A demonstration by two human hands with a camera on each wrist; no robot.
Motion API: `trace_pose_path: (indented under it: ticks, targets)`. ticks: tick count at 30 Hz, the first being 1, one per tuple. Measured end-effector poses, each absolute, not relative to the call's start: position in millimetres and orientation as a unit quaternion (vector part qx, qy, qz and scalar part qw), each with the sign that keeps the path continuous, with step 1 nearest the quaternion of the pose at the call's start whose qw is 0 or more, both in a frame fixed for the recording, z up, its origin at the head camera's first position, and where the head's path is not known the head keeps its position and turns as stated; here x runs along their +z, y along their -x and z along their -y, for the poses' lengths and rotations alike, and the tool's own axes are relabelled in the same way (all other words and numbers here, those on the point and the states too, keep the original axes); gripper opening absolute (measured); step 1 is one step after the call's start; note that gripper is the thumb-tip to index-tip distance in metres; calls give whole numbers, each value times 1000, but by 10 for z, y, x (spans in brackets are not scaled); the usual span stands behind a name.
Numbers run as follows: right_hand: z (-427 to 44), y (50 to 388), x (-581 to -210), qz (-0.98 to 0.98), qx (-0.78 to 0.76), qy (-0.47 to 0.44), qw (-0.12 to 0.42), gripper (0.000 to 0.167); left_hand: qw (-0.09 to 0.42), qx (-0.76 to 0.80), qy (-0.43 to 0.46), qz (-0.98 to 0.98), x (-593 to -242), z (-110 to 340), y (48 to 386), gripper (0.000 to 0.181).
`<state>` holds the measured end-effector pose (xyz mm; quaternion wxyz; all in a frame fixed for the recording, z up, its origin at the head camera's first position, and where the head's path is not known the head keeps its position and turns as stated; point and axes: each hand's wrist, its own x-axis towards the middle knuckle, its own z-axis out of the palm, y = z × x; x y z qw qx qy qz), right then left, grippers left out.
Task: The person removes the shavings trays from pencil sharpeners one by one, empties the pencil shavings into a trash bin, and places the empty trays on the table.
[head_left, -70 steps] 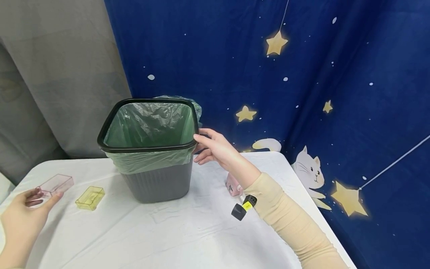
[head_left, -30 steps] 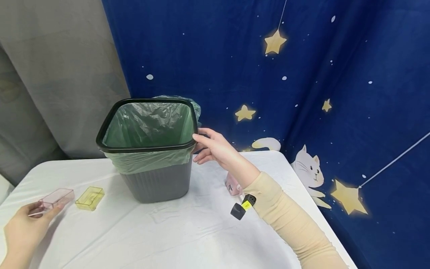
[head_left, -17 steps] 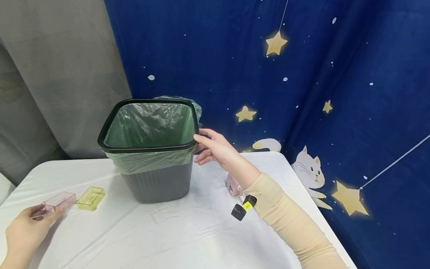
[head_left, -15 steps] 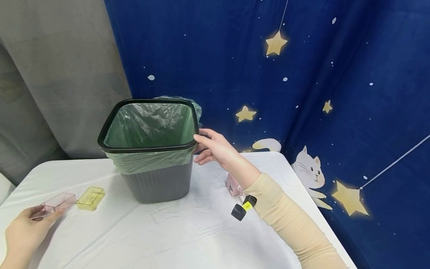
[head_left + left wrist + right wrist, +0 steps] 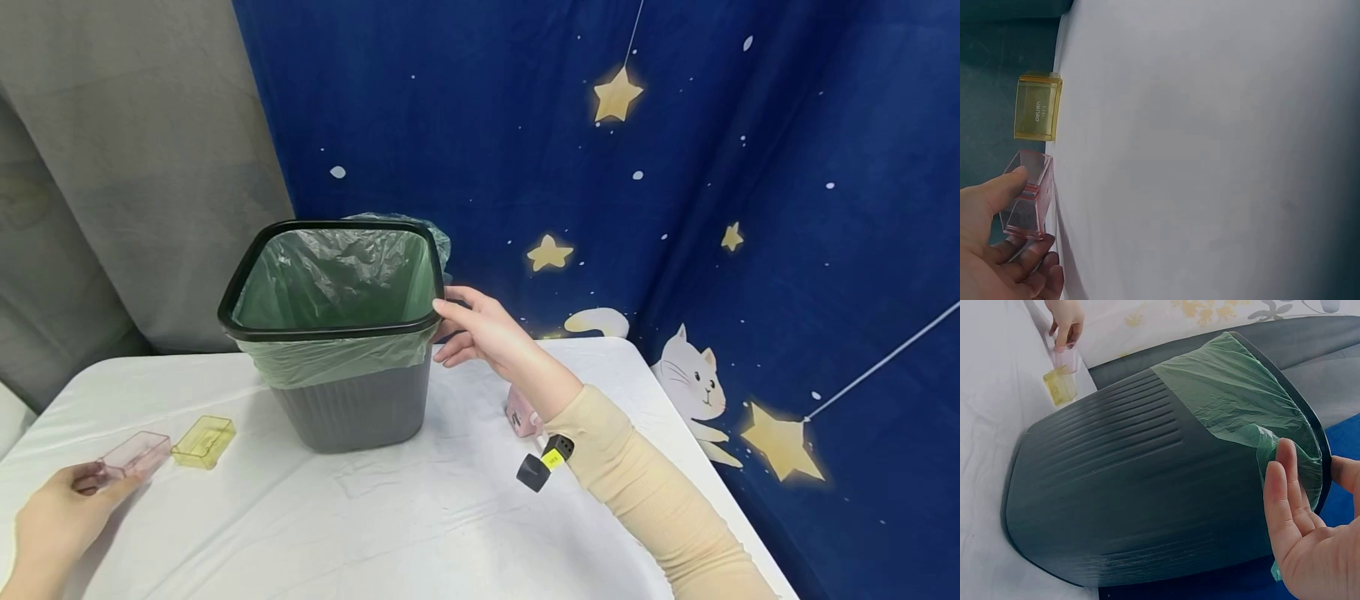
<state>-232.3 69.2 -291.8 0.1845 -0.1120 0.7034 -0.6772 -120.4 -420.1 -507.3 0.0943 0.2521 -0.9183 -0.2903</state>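
At the table's left side my left hand [image 5: 63, 512] pinches a clear pink plastic box [image 5: 142, 450] between thumb and fingers. Just beyond it lies a similar clear yellow box [image 5: 204, 442], with printed lettering in the left wrist view [image 5: 1038, 109]. Towards the back of the table stands a grey trash bin [image 5: 352, 417] with a black rim, lined with a green plastic bag [image 5: 337, 362]. My right hand [image 5: 491, 333] holds the bin's right rim, thumb on one side and fingers against the outside. The bin's inner bottom is hidden.
A small pink object [image 5: 519, 412] sits behind my right forearm, partly covered. A black device [image 5: 551, 458] with a yellow label is on the right wrist. White cloth covers the table [image 5: 337, 533]; grey and blue star-patterned curtains [image 5: 525, 150] hang behind.
My left hand has brought the pink box lower and slightly right, close beside the yellow box. It barely moves over the last half second. My right hand keeps its place on the rim.
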Motion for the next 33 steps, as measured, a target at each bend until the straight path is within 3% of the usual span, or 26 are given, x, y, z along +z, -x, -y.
trace_pose_path:
  ticks: [25,33]
  targets:
    - [-684,2307,-2914,-702,-680,112,182,54,106,-219,-147,959,-5051,4201,1189,76]
    - [-662,2289,-2922,-702,-680,107,180,56,78,-221,-147,961,-5063,4239,1200,73]
